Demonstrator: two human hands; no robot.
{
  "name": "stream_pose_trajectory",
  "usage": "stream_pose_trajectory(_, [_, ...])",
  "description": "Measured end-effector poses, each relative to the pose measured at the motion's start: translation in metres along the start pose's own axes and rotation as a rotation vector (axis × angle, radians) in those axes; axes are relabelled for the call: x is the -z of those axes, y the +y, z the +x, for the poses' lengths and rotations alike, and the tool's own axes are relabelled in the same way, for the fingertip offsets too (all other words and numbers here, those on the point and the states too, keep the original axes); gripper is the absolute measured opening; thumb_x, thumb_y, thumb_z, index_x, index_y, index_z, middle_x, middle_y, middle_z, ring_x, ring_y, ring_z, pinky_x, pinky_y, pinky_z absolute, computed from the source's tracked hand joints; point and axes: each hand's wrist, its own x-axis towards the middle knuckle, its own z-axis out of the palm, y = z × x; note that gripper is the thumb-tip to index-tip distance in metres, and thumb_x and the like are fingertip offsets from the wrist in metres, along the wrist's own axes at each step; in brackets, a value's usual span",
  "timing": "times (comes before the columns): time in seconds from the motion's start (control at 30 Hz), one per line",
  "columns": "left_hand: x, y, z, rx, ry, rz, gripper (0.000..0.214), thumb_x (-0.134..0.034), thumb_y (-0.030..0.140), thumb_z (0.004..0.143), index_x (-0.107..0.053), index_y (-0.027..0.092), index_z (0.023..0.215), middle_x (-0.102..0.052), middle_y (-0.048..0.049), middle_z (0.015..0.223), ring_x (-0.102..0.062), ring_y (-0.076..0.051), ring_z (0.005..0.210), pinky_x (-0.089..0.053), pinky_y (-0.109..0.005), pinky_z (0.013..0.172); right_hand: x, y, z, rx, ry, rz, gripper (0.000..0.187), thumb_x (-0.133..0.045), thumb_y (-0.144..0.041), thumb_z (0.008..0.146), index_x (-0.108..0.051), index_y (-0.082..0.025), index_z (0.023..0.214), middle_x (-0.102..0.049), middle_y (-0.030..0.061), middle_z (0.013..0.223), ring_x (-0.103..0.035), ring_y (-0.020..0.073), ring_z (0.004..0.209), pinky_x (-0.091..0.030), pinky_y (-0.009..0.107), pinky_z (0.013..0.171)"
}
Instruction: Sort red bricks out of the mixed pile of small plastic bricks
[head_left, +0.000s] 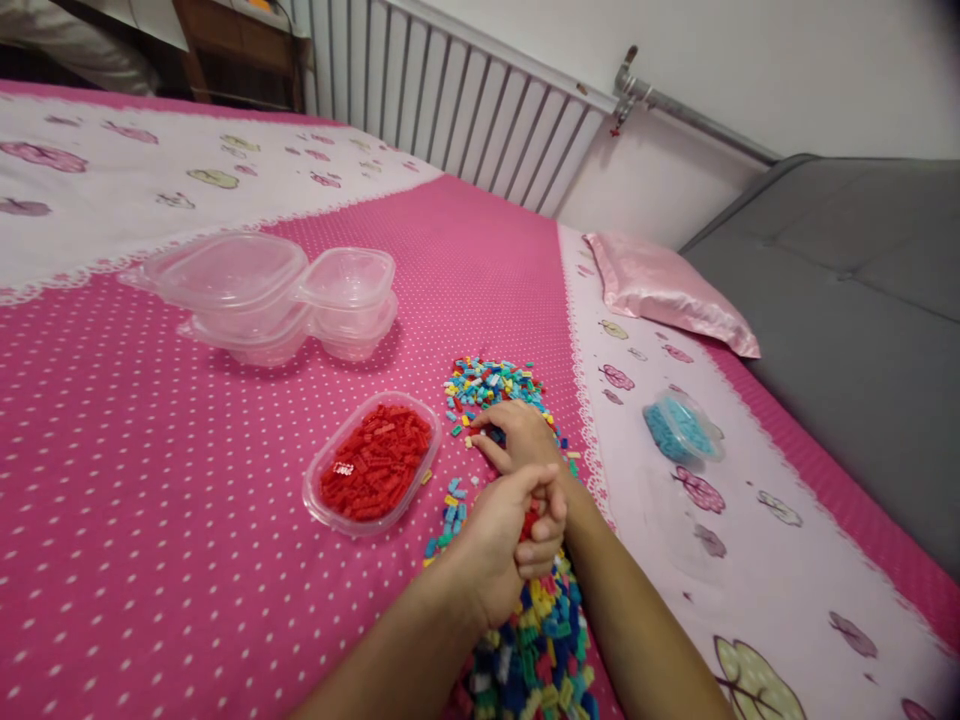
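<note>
My left hand (pixel 504 548) is closed with its palm turned up, and red toy bricks (pixel 529 522) show between its curled fingers. Just beyond it, my right hand (pixel 519 436) reaches down over the far heap of mixed small toy bricks (pixel 495 380), thumb and forefinger apart at the heap's near-left edge. Its other fingers are partly hidden. Beneath my forearms spreads a larger heap of mixed bricks (pixel 536 655). To the left of my hands sits a clear plastic tub (pixel 312 492) filled with red bricks (pixel 379 460).
Clear empty containers (pixel 247 275) stand stacked at the far left on the pink dotted bedspread (pixel 187 480). A small container of light-blue bricks (pixel 679 428) is at the right. Behind are a pink pillow (pixel 667 285), a grey headboard (pixel 847 290) and a white radiator (pixel 450 100).
</note>
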Motion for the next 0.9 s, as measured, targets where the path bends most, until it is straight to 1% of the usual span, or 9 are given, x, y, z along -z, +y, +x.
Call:
stream_pose_trajectory(0.1, [0.002,0.000,0.001,-0.010,0.017,-0.023,0.036,-0.036,0.028,0.085,-0.045,0.015,0.053,-0.029,0.0067,0.039,-0.017,-0.002,0.027,-0.007,-0.017,0.033,0.003,0.001,0.000,-0.006,0.020,0.024,0.010,-0.061,-0.027,0.080,-0.067,-0.020,0.084,-0.067,0.0043,0.089,-0.056,0.0196,0.087,-0.040,0.035,0.082])
stream_pose_trajectory(0.2, [0.003,0.000,0.003,-0.042,0.040,-0.066,0.034,-0.036,0.028,0.085,-0.044,0.015,0.055,-0.029,0.0064,0.039,-0.019,-0.002,0.028,-0.008,-0.017,0.033,0.010,0.001,-0.001,-0.026,0.082,0.064,0.008,-0.062,-0.025,0.079,-0.067,-0.019,0.082,-0.067,0.0040,0.087,-0.056,0.0194,0.086,-0.040,0.034,0.082])
stream_pose_trajectory(0.33, [0.005,0.000,0.005,-0.086,0.081,-0.132,0.034,-0.034,0.027,0.086,-0.044,0.015,0.056,-0.031,0.0059,0.040,-0.020,-0.002,0.029,-0.010,-0.017,0.033,0.027,-0.002,-0.004,-0.028,0.203,0.133,0.008,-0.061,-0.026,0.080,-0.066,-0.020,0.082,-0.068,0.0035,0.086,-0.058,0.0192,0.086,-0.042,0.034,0.081])
stream_pose_trajectory(0.47, [0.006,0.001,0.007,-0.145,0.173,-0.189,0.031,-0.033,0.026,0.086,-0.047,0.015,0.061,-0.035,0.0048,0.044,-0.025,-0.003,0.031,-0.014,-0.017,0.034,0.047,-0.008,-0.009,-0.067,0.335,0.221,0.010,-0.061,-0.026,0.079,-0.066,-0.020,0.085,-0.068,0.0031,0.090,-0.061,0.0187,0.088,-0.044,0.033,0.083])
stream_pose_trajectory(0.57, [0.005,0.003,0.006,-0.240,0.218,-0.231,0.027,-0.034,0.025,0.086,-0.049,0.014,0.067,-0.042,0.0029,0.050,-0.029,-0.004,0.033,-0.019,-0.017,0.036,0.061,-0.014,-0.014,-0.089,0.352,0.309,0.012,-0.062,-0.029,0.079,-0.067,-0.020,0.086,-0.068,0.0024,0.090,-0.062,0.0182,0.088,-0.045,0.033,0.083])
stream_pose_trajectory(0.67, [0.004,0.006,0.005,-0.308,0.251,-0.260,0.027,-0.033,0.026,0.088,-0.052,0.012,0.075,-0.050,-0.0003,0.057,-0.037,-0.005,0.038,-0.027,-0.017,0.038,0.073,-0.021,-0.020,-0.068,0.353,0.388,0.013,-0.062,-0.030,0.079,-0.067,-0.020,0.087,-0.068,0.0022,0.091,-0.062,0.0176,0.087,-0.046,0.033,0.084])
stream_pose_trajectory(0.8, [0.004,0.009,0.004,-0.302,0.256,-0.292,0.031,-0.031,0.027,0.090,-0.055,0.008,0.088,-0.054,-0.0044,0.062,-0.046,-0.007,0.045,-0.034,-0.016,0.042,0.084,-0.029,-0.029,-0.027,0.372,0.462,0.012,-0.063,-0.029,0.079,-0.066,-0.020,0.087,-0.067,0.0027,0.091,-0.062,0.0169,0.089,-0.047,0.032,0.084])
stream_pose_trajectory(0.9, [0.003,0.011,0.003,-0.305,0.262,-0.314,0.031,-0.031,0.027,0.091,-0.055,0.007,0.090,-0.056,-0.0063,0.064,-0.049,-0.008,0.048,-0.037,-0.016,0.044,0.089,-0.033,-0.033,-0.002,0.386,0.470,0.012,-0.063,-0.029,0.080,-0.066,-0.021,0.088,-0.067,0.0034,0.092,-0.061,0.0174,0.089,-0.048,0.033,0.084])
